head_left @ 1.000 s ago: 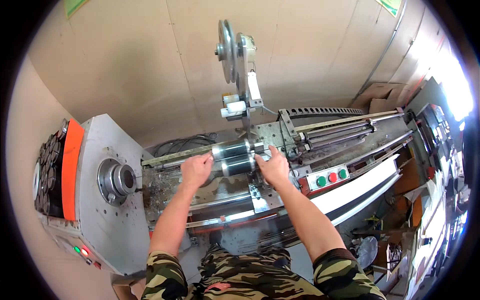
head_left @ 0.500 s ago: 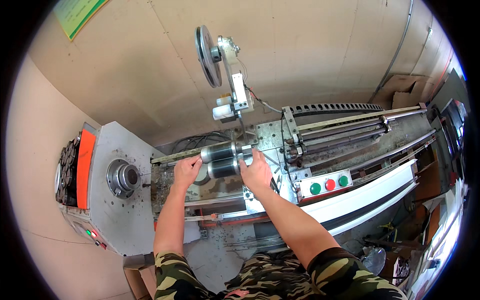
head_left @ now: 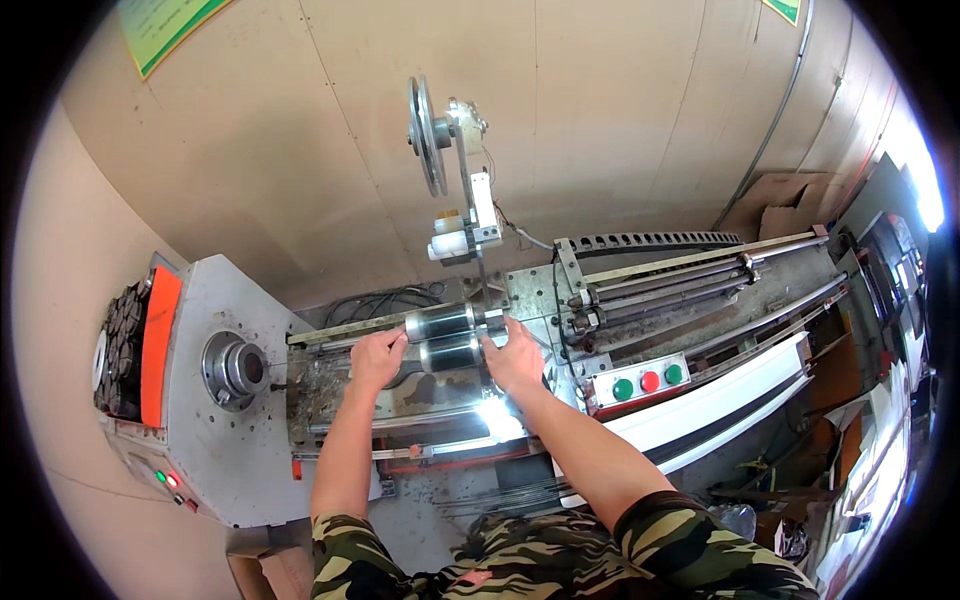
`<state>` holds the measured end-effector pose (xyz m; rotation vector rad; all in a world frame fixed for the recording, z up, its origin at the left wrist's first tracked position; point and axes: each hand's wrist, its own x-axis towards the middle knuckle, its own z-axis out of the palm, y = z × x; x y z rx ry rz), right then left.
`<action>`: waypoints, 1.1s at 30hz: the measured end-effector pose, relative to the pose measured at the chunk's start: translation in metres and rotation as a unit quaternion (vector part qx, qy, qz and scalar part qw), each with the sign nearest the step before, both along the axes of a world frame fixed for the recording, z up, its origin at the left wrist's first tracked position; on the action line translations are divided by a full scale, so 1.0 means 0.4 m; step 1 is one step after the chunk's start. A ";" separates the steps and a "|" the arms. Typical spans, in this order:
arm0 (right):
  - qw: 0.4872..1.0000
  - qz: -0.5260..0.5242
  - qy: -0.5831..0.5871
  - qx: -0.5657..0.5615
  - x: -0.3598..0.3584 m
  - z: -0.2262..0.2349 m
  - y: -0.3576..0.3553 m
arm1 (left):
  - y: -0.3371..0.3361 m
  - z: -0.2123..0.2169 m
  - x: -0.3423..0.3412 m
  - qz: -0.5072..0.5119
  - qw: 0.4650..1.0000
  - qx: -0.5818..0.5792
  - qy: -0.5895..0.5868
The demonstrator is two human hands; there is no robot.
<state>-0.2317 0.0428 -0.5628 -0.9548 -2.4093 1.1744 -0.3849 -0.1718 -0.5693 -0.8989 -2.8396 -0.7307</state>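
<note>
Two dark metal rollers with bright ends, an upper roller [head_left: 440, 321] and a lower roller [head_left: 449, 353], lie side by side across the machine bed. My left hand [head_left: 376, 362] is at their left ends, thumb and forefinger pinched together. Whatever sits between those fingertips is too small to make out. At the right ends, my right hand [head_left: 514, 360] has its thumb and fingers around a small metal block [head_left: 494, 321]. Part of the block and the roller ends is hidden behind that hand.
A round chuck [head_left: 243, 368] projects from the grey headstock [head_left: 200, 330] on the left. Behind the rollers rises a post with a spool [head_left: 425, 137] and white rollers [head_left: 448, 245]. Right of my right hand is a button box [head_left: 640, 384]; rods [head_left: 680, 287] run beyond it.
My view has turned a little, so the machine appears slightly lower and farther left at its ends. Both hands keep their places at the rollers' two ends.
</note>
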 end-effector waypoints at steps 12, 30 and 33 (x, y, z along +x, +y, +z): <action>1.000 -0.009 0.002 0.003 -0.003 -0.023 0.018 | 0.009 -0.012 -0.005 -0.022 0.999 -0.005 0.034; 1.000 -0.007 0.017 0.005 -0.002 -0.026 0.031 | 0.025 -0.008 0.003 -0.015 1.000 -0.004 0.011; 1.000 0.001 0.016 0.003 -0.004 -0.030 0.031 | 0.024 -0.014 0.006 -0.008 1.000 0.009 0.023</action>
